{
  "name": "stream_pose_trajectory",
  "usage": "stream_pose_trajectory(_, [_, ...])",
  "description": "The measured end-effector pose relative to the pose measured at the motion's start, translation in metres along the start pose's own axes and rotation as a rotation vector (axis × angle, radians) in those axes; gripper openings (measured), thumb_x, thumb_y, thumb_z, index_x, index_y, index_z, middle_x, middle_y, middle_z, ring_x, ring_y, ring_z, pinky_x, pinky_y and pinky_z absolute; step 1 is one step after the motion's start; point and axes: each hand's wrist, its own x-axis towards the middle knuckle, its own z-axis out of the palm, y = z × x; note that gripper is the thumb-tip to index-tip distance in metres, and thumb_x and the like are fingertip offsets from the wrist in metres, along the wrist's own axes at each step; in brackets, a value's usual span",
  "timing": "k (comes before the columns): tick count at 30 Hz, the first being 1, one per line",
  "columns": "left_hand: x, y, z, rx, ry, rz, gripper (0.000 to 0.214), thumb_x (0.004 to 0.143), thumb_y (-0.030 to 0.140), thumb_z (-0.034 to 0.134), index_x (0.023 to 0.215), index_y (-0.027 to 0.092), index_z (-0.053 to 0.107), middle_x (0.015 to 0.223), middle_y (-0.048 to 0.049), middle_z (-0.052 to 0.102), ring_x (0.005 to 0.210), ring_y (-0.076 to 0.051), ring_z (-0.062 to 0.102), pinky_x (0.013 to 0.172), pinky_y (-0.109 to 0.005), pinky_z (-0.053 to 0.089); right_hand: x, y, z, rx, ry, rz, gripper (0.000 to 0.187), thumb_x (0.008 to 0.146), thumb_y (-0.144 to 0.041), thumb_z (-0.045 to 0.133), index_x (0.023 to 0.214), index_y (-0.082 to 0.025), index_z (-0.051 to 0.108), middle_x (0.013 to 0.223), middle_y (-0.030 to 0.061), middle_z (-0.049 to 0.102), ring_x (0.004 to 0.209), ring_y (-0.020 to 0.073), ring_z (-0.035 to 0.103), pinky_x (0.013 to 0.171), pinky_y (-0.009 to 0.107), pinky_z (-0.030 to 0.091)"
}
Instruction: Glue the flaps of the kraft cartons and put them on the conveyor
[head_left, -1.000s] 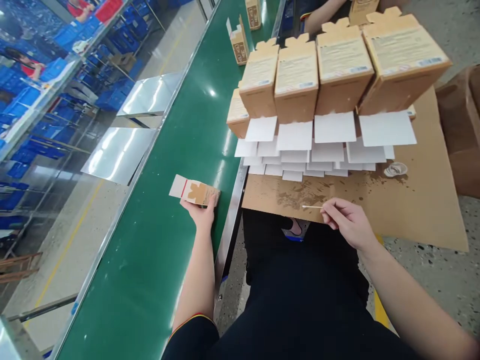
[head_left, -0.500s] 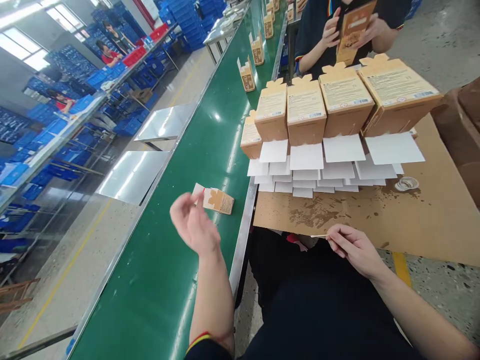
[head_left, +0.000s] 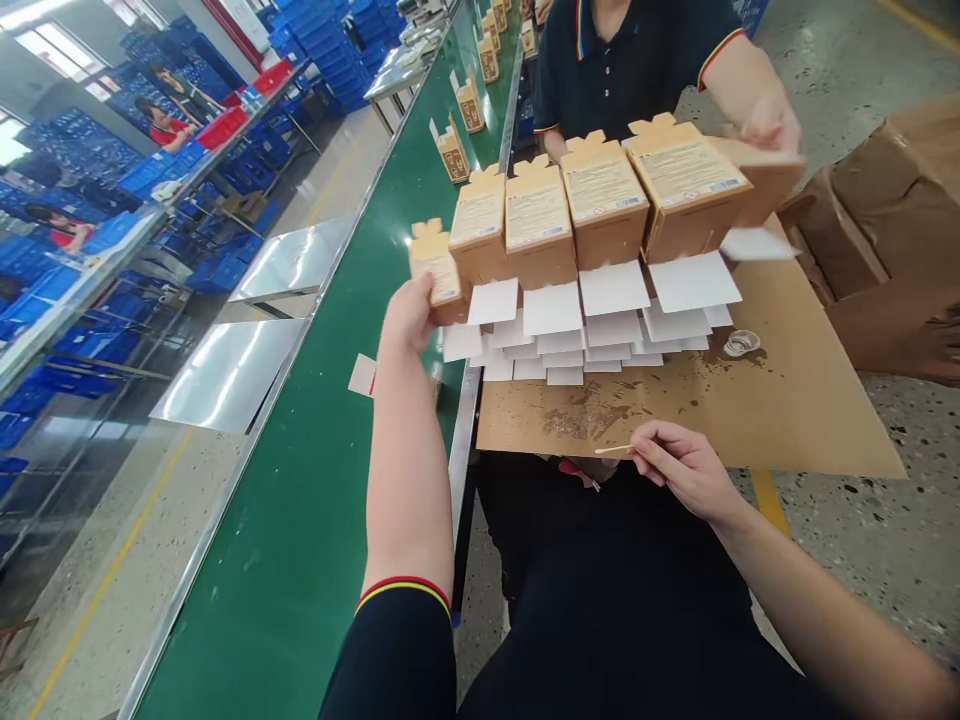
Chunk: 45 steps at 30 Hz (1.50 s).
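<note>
My left hand (head_left: 409,312) reaches up and grips the leftmost small brown carton (head_left: 435,268) of a row of flap-open cartons (head_left: 600,205) whose white flaps (head_left: 577,320) hang over a brown cardboard sheet (head_left: 787,400). My right hand (head_left: 686,468) rests at the sheet's near edge and pinches a thin cotton swab (head_left: 613,449) that points left. The carton (head_left: 364,376) set down on the green conveyor belt (head_left: 315,480) lies mostly hidden behind my left forearm.
A co-worker in a dark shirt (head_left: 637,60) across from me lifts the rightmost carton (head_left: 757,185). More cartons (head_left: 454,150) stand farther along the belt. A small round lid (head_left: 741,343) lies on the glue-stained sheet. A large brown box (head_left: 885,220) is at right. Blue crates (head_left: 112,240) fill the left.
My left hand let go of the carton on the belt, rose, and took hold of the leftmost carton in the row. The co-worker began pulling away the rightmost carton. My right hand stayed put.
</note>
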Motion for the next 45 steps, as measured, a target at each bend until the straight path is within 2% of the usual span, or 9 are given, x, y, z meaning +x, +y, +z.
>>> stream_pose_trajectory(3, [-0.061, -0.002, -0.033, -0.091, 0.086, 0.200, 0.040, 0.100, 0.046, 0.079, 0.133, 0.023, 0.074, 0.151, -0.0147, 0.076, 0.147, -0.034, 0.071, 0.119, -0.052, 0.064, -0.003, -0.005, -0.004, -0.068, 0.046, -0.047, 0.059, 0.103, -0.077, 0.074, 0.080, -0.023, 0.070, 0.066, 0.0008, 0.063, 0.049, 0.0105, 0.047, 0.047, 0.028, 0.042])
stream_pose_trajectory(6, [-0.136, -0.043, -0.042, -0.176, 0.052, 0.385, 0.068, 0.090, 0.061, 0.089, 0.147, 0.029, 0.071, 0.168, -0.0125, 0.066, 0.162, -0.037, 0.059, 0.127, -0.052, 0.059, -0.004, -0.004, 0.000, -0.212, 0.153, -0.109, 0.056, 0.108, -0.074, 0.069, 0.082, -0.024, 0.072, 0.070, 0.0024, 0.065, 0.056, 0.0142, 0.053, 0.055, 0.031, 0.049])
stream_pose_trajectory(8, [-0.174, -0.085, -0.031, -0.155, 0.065, 0.283, 0.077, 0.083, 0.063, 0.097, 0.147, 0.030, 0.070, 0.168, -0.0138, 0.066, 0.160, -0.038, 0.061, 0.126, -0.051, 0.060, 0.000, 0.001, 0.007, -0.321, 0.193, -0.146, 0.052, 0.111, -0.069, 0.066, 0.084, -0.025, 0.073, 0.072, 0.0038, 0.066, 0.062, 0.0178, 0.058, 0.062, 0.034, 0.053])
stream_pose_trajectory(10, [-0.193, -0.126, -0.015, -0.130, 0.079, 0.155, 0.082, 0.081, 0.067, 0.099, 0.148, 0.030, 0.068, 0.166, -0.0162, 0.067, 0.157, -0.038, 0.065, 0.126, -0.053, 0.060, 0.009, 0.008, 0.015, -0.416, 0.181, -0.184, 0.045, 0.114, -0.060, 0.063, 0.086, -0.026, 0.073, 0.074, 0.0046, 0.068, 0.067, 0.0200, 0.061, 0.066, 0.035, 0.054])
stream_pose_trajectory(14, [-0.191, -0.170, 0.007, -0.083, 0.129, 0.112, 0.094, 0.079, 0.072, 0.099, 0.151, 0.028, 0.058, 0.166, -0.0205, 0.066, 0.154, -0.037, 0.068, 0.127, -0.054, 0.059, 0.035, 0.031, 0.032, -0.562, 0.090, -0.257, 0.034, 0.116, -0.040, 0.056, 0.089, -0.025, 0.069, 0.074, 0.0037, 0.067, 0.069, 0.0204, 0.059, 0.069, 0.035, 0.052])
stream_pose_trajectory(26, [-0.198, -0.169, 0.015, -0.042, 0.149, 0.176, 0.087, 0.079, 0.065, 0.102, 0.137, 0.028, 0.049, 0.152, -0.0170, 0.070, 0.150, -0.032, 0.069, 0.131, -0.052, 0.056, 0.053, 0.047, 0.039, -0.812, -0.202, -0.336, 0.034, 0.110, -0.014, 0.047, 0.078, -0.025, 0.043, 0.071, 0.0007, 0.050, 0.065, 0.0171, 0.048, 0.063, 0.032, 0.036])
stream_pose_trajectory(32, [-0.209, -0.165, 0.021, 0.063, 0.095, 0.199, 0.094, 0.079, 0.062, 0.102, 0.142, 0.031, 0.039, 0.151, -0.0162, 0.067, 0.151, -0.034, 0.068, 0.130, -0.055, 0.055, 0.049, 0.042, 0.027, -0.781, -0.036, -0.312, 0.029, 0.110, -0.018, 0.055, 0.082, -0.024, 0.057, 0.073, 0.0021, 0.059, 0.066, 0.0183, 0.053, 0.066, 0.033, 0.040])
stream_pose_trajectory(40, [-0.223, -0.173, 0.033, 0.165, 0.142, 0.287, 0.103, 0.076, 0.049, 0.103, 0.145, 0.031, 0.029, 0.170, -0.0232, 0.043, 0.158, -0.036, 0.060, 0.130, -0.056, 0.056, -0.012, 0.019, 0.003, -0.555, 0.166, -0.144, 0.034, 0.112, -0.043, 0.061, 0.086, -0.026, 0.073, 0.071, 0.0036, 0.067, 0.061, 0.0180, 0.055, 0.060, 0.035, 0.049])
stream_pose_trajectory(45, [-0.219, -0.172, 0.037, 0.170, 0.159, 0.289, 0.103, 0.080, 0.045, 0.102, 0.149, 0.031, 0.027, 0.169, -0.0256, 0.047, 0.157, -0.036, 0.062, 0.125, -0.055, 0.060, -0.037, 0.020, 0.005, -0.447, 0.186, -0.072, 0.036, 0.111, -0.045, 0.063, 0.083, -0.025, 0.074, 0.070, 0.0029, 0.067, 0.060, 0.0167, 0.057, 0.058, 0.033, 0.049])
